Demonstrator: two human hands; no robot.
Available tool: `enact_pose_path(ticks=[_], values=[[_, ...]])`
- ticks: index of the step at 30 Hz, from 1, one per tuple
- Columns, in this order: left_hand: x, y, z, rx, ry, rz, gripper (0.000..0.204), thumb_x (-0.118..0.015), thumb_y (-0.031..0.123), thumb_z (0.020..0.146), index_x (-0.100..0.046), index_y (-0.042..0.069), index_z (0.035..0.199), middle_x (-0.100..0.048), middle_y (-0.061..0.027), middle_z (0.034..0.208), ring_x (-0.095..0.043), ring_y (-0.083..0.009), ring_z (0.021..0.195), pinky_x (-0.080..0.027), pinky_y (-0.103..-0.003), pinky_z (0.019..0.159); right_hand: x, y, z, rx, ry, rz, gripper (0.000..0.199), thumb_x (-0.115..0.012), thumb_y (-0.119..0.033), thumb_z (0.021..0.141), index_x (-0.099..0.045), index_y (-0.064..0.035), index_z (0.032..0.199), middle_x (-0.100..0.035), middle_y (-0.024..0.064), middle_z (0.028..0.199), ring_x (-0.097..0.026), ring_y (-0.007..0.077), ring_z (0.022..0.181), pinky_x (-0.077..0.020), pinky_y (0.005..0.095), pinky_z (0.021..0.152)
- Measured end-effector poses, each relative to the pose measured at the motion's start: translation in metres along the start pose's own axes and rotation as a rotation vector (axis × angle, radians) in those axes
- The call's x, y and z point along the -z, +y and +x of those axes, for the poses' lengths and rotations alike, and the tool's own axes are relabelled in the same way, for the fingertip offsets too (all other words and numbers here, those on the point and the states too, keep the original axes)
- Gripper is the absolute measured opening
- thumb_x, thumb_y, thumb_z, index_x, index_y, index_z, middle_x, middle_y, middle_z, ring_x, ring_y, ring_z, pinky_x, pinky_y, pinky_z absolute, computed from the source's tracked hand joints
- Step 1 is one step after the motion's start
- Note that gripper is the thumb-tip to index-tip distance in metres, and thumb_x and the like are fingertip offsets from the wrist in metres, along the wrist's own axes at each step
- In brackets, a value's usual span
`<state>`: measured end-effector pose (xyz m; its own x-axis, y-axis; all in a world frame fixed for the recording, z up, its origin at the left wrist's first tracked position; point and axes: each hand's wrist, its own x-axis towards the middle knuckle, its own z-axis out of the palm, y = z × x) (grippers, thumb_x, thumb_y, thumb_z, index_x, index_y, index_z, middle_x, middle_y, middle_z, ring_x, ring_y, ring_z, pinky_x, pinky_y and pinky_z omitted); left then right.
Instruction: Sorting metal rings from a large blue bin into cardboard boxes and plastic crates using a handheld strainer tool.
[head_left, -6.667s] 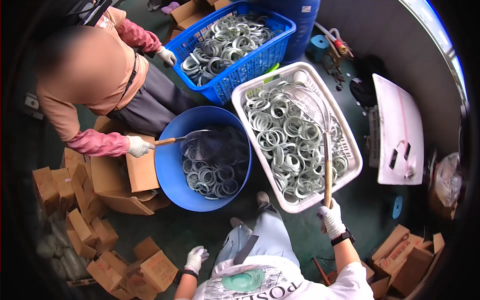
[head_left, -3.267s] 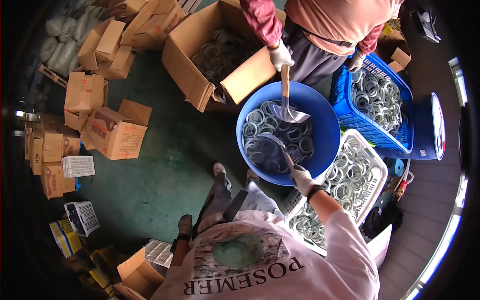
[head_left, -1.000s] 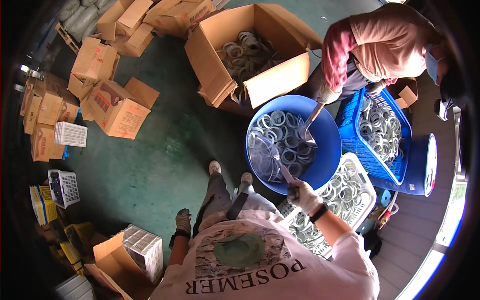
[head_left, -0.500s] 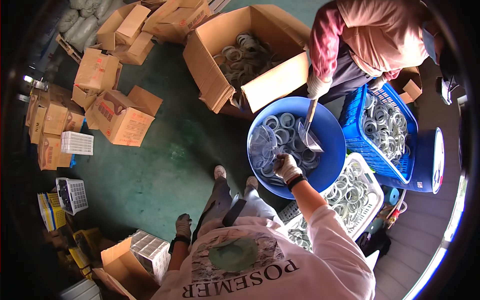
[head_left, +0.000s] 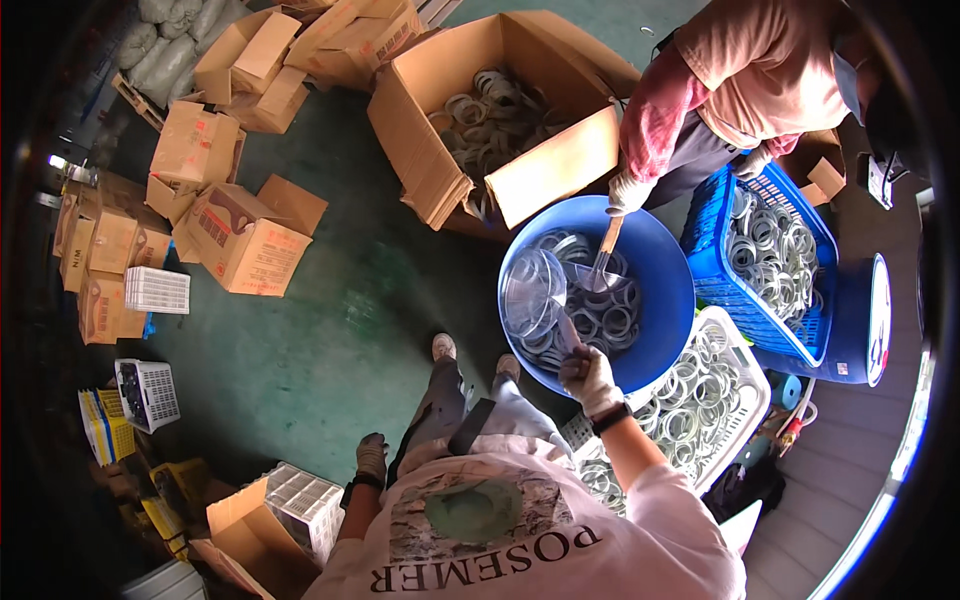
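A wide blue tub (head_left: 668, 300) holds many pale, glassy-looking rings (head_left: 617, 322). My right hand (head_left: 590, 382), in a white glove, is closed round the handle of a round, see-through skimmer (head_left: 533, 285) at the tub's near rim. The skimmer's bowl lies over the left part of the tub, above the rings. Across the tub, a co-worker's gloved hand (head_left: 629, 194) grips a wooden-handled scoop (head_left: 603, 262), its blade down among the rings close to my skimmer. My left hand (head_left: 371, 457), also gloved, hangs beside my left leg, holding nothing, its fingers loosely apart.
A large cardboard box (head_left: 430, 150) of rings stands beyond the tub. To the right are a blue crate (head_left: 715, 280) of rings, a white basket (head_left: 757, 390) of rings and a blue drum (head_left: 868, 320). Cardboard boxes (head_left: 250, 240) and small crates (head_left: 150, 393) line the left side.
My right hand has drawn back toward me and right with the skimmer, now at the tub's near rim. The co-worker's hand and scoop have shifted left, and the co-worker's body has moved right.
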<state>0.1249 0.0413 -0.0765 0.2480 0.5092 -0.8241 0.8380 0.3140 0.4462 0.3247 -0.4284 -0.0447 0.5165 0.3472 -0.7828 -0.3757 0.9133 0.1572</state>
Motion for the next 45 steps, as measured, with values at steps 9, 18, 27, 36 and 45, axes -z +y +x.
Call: enact_pose_path(ticks=[9, 18, 27, 36, 45], values=[[-0.013, 0.023, 0.002, -0.093, -0.076, 0.071, 0.04, -0.063, 0.025, 0.079, -0.055, 0.006, 0.114, -0.059, -0.0078, 0.096, -0.059, -0.0225, 0.085, -0.047, -0.037, 0.077, -0.033, 0.014, 0.045, 0.075, 0.28, -0.03, 0.022, -0.05, -0.009, 0.079, -0.037, -0.016, 0.062, -0.035, -0.0038, 0.05, -0.036, 0.0091, 0.04, -0.0338, 0.0233, 0.039], [-0.014, 0.008, 0.006, -0.056, -0.058, -0.035, 0.039, -0.061, 0.023, 0.082, -0.054, 0.003, 0.115, -0.06, -0.0119, 0.102, -0.059, -0.025, 0.095, -0.05, -0.036, 0.076, -0.003, -0.043, 0.108, 0.014, 0.274, -0.182, 0.021, -0.05, -0.007, 0.079, -0.038, -0.0141, 0.064, -0.034, -0.0053, 0.046, -0.037, 0.0094, 0.038, -0.0343, 0.0231, 0.039], [-0.012, 0.029, 0.026, -0.085, 0.032, -0.102, 0.033, -0.059, 0.018, 0.082, -0.056, 0.002, 0.111, -0.056, -0.0106, 0.097, -0.061, -0.0269, 0.085, -0.053, -0.039, 0.071, -0.043, -0.086, -0.063, 0.006, 0.177, -0.962, 0.039, -0.06, -0.001, 0.076, -0.056, -0.011, 0.114, -0.048, 0.001, 0.06, -0.047, 0.013, 0.043, -0.0353, 0.0262, 0.037], [-0.054, 0.078, 0.004, -0.158, -0.104, -0.122, 0.034, -0.063, 0.019, 0.08, -0.057, 0.007, 0.112, -0.058, -0.0062, 0.096, -0.058, -0.0197, 0.084, -0.05, -0.032, 0.072, 0.035, -0.085, 0.053, 0.189, 0.208, -1.41, 0.016, -0.055, 0.002, 0.076, -0.061, -0.0079, 0.087, -0.047, 0.0044, 0.055, -0.045, 0.0167, 0.04, -0.0323, 0.0311, 0.037], [-0.023, 0.038, 0.024, -0.11, -0.062, -0.019, 0.031, -0.058, 0.014, 0.082, -0.057, 0.001, 0.109, -0.059, -0.0099, 0.09, -0.058, -0.0239, 0.074, -0.051, -0.036, 0.068, 0.1, -0.065, 0.031, 0.272, 0.373, -1.248, 0.069, -0.066, 0.002, 0.064, -0.052, -0.0086, 0.131, -0.061, 0.0052, 0.086, -0.056, 0.0168, 0.061, -0.0448, 0.029, 0.05]])
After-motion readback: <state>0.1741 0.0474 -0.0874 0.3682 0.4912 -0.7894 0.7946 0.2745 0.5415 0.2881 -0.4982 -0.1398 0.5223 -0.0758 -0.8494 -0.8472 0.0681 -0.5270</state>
